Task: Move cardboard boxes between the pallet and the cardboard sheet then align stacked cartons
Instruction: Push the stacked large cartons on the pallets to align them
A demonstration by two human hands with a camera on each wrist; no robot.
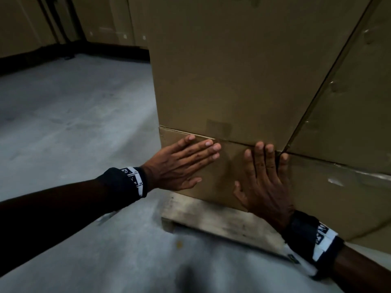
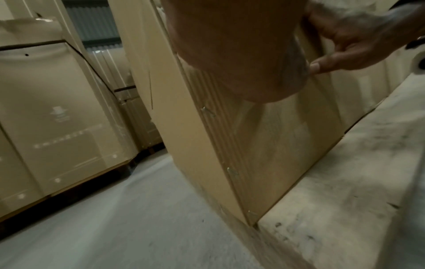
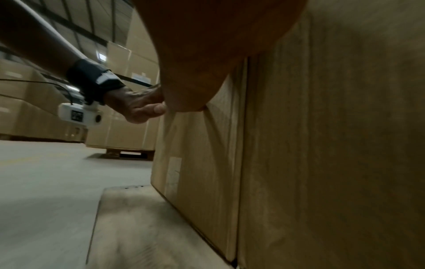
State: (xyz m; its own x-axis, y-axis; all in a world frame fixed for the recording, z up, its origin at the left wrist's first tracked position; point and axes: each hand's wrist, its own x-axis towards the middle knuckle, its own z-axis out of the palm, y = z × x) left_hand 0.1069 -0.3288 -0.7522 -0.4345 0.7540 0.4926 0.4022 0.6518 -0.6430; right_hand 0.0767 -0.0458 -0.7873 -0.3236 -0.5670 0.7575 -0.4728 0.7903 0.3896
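Note:
A low brown carton [image 1: 228,172] sits at the bottom of a stack on a wooden pallet [image 1: 211,220]. A taller carton [image 1: 222,70] stands on top of it. My left hand [image 1: 184,163] lies flat against the low carton's front face, fingers straight and pointing right. My right hand [image 1: 266,178] presses flat on the same face near its right edge, fingers pointing up to the seam. In the left wrist view the carton [image 2: 264,145] meets the pallet board [image 2: 345,191]. The right wrist view shows the carton's face [image 3: 202,154] and my left hand [image 3: 140,107] on it.
Another stack of cartons [image 1: 349,106] stands tight against the right side. Grey concrete floor [image 1: 74,115] stretches to the left. More wrapped carton stacks on pallets [image 2: 57,118] stand beyond it along the far side.

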